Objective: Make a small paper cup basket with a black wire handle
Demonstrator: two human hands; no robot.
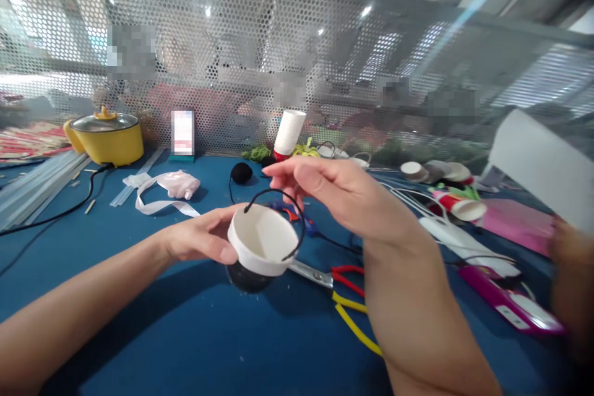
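Blue table (139,322): it spreads under everything you see, with your two arms reaching out over it.
Mesh screen (297,62): a perforated metal panel stands along the far edge of the table.
Yellow pot (106,138): it sits far left by the screen with its lid on, a black cord trailing from it.
Your right hand (334,195): it hovers just above and behind the cup, fingers pinched on the top of the black handle (278,198).
Your left hand (199,240): you grasp the cup by its side, thumb pressed just under the rim.
White cup (262,240): you hold it above the table's middle, tilted so the opening faces you; its bottom looks dark, and the thin black handle arches over its mouth from rim to rim.
Scissors (346,297): they lie on the table just beyond and right of the cup, red and yellow handles toward you.
Cup stack (288,133): white paper cups stand tilted near the screen.
Black pompom (241,172): it rests behind the cup.
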